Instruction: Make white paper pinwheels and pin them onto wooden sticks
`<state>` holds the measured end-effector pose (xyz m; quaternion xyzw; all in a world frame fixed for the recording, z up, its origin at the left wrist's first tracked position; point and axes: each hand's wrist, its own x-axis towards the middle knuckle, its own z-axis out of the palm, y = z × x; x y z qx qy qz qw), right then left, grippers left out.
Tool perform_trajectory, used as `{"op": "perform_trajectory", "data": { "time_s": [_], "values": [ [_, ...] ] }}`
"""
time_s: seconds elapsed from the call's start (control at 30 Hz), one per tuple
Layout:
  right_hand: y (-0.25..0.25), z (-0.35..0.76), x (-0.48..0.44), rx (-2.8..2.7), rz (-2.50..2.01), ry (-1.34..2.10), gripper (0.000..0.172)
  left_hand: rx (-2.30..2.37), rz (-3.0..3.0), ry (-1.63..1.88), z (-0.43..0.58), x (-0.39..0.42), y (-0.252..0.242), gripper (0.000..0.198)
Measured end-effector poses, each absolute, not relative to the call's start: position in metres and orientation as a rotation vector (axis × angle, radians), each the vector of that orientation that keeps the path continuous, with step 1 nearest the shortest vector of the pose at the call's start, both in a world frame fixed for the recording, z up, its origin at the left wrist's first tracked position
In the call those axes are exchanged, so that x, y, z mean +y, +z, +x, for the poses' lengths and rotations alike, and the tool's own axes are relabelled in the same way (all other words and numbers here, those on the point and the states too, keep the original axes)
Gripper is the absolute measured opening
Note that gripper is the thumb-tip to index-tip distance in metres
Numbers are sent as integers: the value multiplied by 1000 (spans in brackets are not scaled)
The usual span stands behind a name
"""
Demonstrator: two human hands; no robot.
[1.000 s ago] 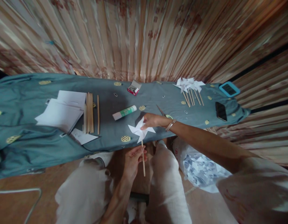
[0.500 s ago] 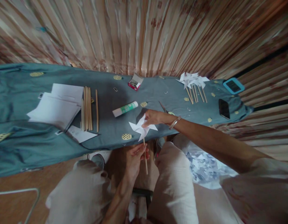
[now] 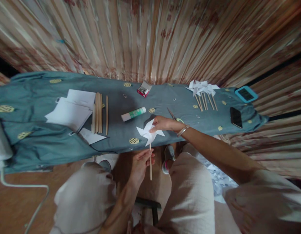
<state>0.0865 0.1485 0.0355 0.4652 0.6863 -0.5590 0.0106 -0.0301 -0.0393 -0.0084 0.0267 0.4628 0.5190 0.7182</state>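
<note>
My left hand (image 3: 140,162) is closed round a thin wooden stick (image 3: 150,169) below the table's front edge. The stick's top meets a white paper pinwheel (image 3: 146,133) lying at that edge. My right hand (image 3: 162,124) presses its fingertips together on the pinwheel's centre; a watch sits on that wrist. A glue stick (image 3: 133,114) lies just beyond the pinwheel, and scissors (image 3: 171,114) lie behind my right hand.
The table wears a teal cloth (image 3: 30,143). On it lie white paper sheets (image 3: 69,112), several wooden sticks (image 3: 99,113), a small red box (image 3: 143,90), finished pinwheels (image 3: 202,88), a black phone (image 3: 236,117) and a blue-cased device (image 3: 246,94). Paper scraps (image 3: 220,178) lie on the floor by my right leg.
The view has shifted slightly. Both hands keep their hold on the stick and pinwheel at the table edge; nothing else has moved.
</note>
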Motion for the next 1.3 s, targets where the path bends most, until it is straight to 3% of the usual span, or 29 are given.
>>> {"op": "perform_trajectory", "data": {
  "time_s": [0.13, 0.33, 0.6, 0.8, 1.0, 1.3],
  "values": [
    [44, 92, 136, 2128, 1538, -1935, 30, 1042, 63, 1172, -35, -42, -2, 52],
    [47, 108, 110, 2004, 2043, -2436, 45, 1097, 127, 1138, -41, -42, 16, 52],
    [40, 120, 83, 1726, 2216, -3004, 48, 1159, 177, 1127, -51, -38, 54, 49],
    [53, 116, 92, 1824, 2124, -3123, 47, 1138, 306, 1124, -54, -12, 63, 46],
    [55, 124, 103, 2043, 2318, -2922, 38, 1218, 569, 1118, -44, 17, 51, 35],
    [55, 122, 109, 1946, 2327, -2914, 31, 1303, 678, 1171, -44, 23, 35, 28]
  ]
}}
